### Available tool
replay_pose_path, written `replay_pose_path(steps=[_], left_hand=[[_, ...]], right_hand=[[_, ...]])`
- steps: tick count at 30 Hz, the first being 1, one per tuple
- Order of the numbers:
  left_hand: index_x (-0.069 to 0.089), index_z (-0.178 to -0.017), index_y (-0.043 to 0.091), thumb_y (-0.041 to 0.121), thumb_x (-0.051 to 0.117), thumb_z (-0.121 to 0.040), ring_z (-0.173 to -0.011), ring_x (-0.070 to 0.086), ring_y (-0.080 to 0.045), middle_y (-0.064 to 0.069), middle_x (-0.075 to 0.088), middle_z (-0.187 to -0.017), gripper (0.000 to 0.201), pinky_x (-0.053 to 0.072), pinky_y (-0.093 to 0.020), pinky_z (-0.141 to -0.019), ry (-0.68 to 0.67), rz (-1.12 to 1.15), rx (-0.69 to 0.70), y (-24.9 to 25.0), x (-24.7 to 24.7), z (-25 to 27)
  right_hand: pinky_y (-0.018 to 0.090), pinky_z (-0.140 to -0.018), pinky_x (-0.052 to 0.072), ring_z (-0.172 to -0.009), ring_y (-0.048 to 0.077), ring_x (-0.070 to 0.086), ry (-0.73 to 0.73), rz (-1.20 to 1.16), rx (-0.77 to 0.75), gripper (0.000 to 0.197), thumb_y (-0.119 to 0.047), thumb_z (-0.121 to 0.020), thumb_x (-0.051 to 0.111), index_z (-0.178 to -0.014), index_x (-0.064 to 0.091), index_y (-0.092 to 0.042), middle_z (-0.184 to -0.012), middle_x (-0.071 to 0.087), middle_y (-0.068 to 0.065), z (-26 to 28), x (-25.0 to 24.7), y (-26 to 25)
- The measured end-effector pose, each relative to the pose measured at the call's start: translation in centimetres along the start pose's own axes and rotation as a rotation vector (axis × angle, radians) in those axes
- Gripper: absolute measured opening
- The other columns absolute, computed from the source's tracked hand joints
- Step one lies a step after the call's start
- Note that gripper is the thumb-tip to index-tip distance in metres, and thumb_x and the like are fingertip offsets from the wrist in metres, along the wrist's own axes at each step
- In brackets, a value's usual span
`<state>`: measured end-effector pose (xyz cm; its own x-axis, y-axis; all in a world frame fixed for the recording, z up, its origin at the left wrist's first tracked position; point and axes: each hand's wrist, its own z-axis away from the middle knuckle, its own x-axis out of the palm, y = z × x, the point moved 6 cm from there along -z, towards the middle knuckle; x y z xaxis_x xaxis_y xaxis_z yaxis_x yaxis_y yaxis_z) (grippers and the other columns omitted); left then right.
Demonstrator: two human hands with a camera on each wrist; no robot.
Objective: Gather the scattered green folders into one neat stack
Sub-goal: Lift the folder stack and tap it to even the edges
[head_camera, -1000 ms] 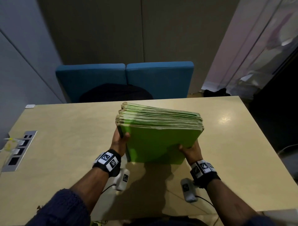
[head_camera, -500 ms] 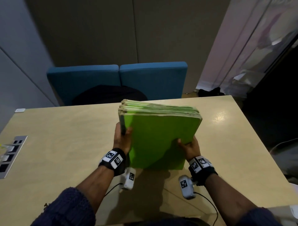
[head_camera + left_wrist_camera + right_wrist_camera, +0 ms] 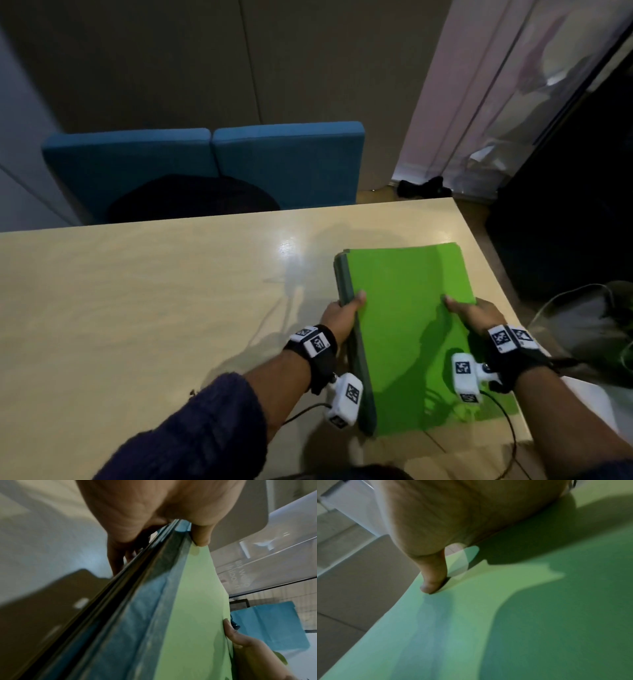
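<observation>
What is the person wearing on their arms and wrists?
Each arm has a dark blue knitted sleeve pushed back from the wrist. The left wrist wears a black band bearing white square tags with black patterns; the right wrist band matches. A small white camera box with a thin black cable hangs beside each.

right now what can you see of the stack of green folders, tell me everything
The stack of green folders lies flat near the right end of the pale wooden table. Its top cover is bright green, matte, card-like. The left side shows dark layered edges, so many folders are squared together. The left hand grips that edge, thumb on top, fingers underneath. The right hand holds the right edge, thumb pressing the cover. Shadows of the arms fall across the top.
</observation>
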<state>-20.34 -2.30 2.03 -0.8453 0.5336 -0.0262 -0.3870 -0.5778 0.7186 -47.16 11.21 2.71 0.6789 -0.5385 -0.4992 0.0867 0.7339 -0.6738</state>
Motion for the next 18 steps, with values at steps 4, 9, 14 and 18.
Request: replay_pose_path(steps=[4, 9, 14, 18], left_hand=[[0.053, -0.126, 0.004, 0.088, 0.059, -0.047, -0.097, 0.056, -0.029, -0.015, 0.061, -0.122, 0.115, 0.046, -0.039, -0.094, 0.005, -0.022, -0.119, -0.7, 5.4, -0.3], [0.048, -0.134, 0.002, 0.086, 0.059, -0.055, -0.116, 0.056, -0.035, -0.018, 0.055, -0.135, 0.115, 0.044, -0.043, -0.101, 0.073, -0.125, -0.201, -1.3, 8.4, -2.5], [0.056, -0.128, 0.001, 0.083, 0.049, -0.068, -0.108, 0.060, -0.034, -0.018, 0.060, -0.128, 0.101, 0.048, -0.038, -0.094, 0.087, -0.326, -0.188, -0.2, 9.3, -3.0], [0.067, -0.104, 0.003, 0.082, 0.037, -0.078, -0.080, 0.062, -0.028, -0.014, 0.067, -0.098, 0.089, 0.046, -0.028, -0.071, 0.074, -0.563, -0.120, 0.9, 9.3, -3.3]], right_hand=[[0.042, -0.083, 0.053, -0.083, 0.034, 0.065, 0.003, 0.175, 0.063, 0.057, -0.048, -0.078, 0.077, -0.112, 0.067, -0.004, -0.100, 0.068, 0.019, -2.5, -3.8, 2.0], [0.051, -0.087, 0.054, -0.089, 0.039, 0.064, 0.011, 0.273, 0.113, 0.079, -0.059, -0.076, 0.074, -0.127, 0.058, -0.001, -0.104, 0.064, 0.024, -4.5, -5.7, 3.7], [0.052, -0.085, 0.054, -0.089, 0.040, 0.064, -0.017, 0.310, 0.128, 0.080, -0.060, -0.079, 0.070, -0.127, 0.056, 0.002, -0.091, 0.063, 0.020, -5.3, -6.0, 3.4], [0.046, -0.084, 0.051, -0.085, 0.036, 0.061, -0.046, 0.294, 0.116, 0.065, -0.050, -0.082, 0.073, -0.119, 0.062, 0.002, -0.087, 0.064, 0.018, -5.5, -5.9, 2.5]])
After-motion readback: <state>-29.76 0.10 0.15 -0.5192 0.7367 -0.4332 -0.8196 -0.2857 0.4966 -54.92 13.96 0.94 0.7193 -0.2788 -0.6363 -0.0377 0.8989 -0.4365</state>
